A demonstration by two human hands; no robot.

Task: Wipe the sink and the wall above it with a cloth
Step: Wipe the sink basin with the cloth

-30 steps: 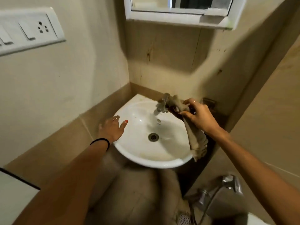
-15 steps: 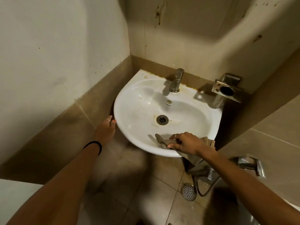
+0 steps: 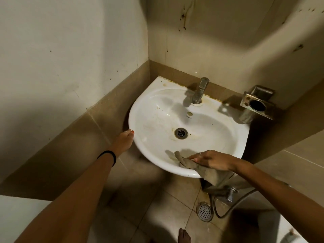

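A small dark mark, likely a maker's name, sat printed on the white sink (image 3: pixel 152 109) just below the overflow hole (image 3: pixel 189 113), too small to be read. No other writing showed anywhere.

The sink's bowl held no water; only the metal drain (image 3: pixel 181 132) sat at its bottom, with yellowish stains around it and along the back edge near the tap (image 3: pixel 199 92). Right of the sink, a metal holder (image 3: pixel 257 104) was fixed to the wall (image 3: pixel 219 50), its round cup opening dark, so what lay inside could not be told.

The right hand (image 3: pixel 213 159) lay on the near rim of the sink, its fingers fairly straight and pressing down on the greyish cloth (image 3: pixel 198 168). One corner of the cloth stuck up inside the bowl, while the rest hung over the rim toward the floor (image 3: pixel 140 216). The left hand (image 3: pixel 123 141) rested against the sink's outer left edge; whether its fingers curled under the rim could not be told. A black band (image 3: pixel 107 155) circled that wrist.

A round floor drain (image 3: pixel 204 211) and a hose (image 3: pixel 233 206) lay below the sink.
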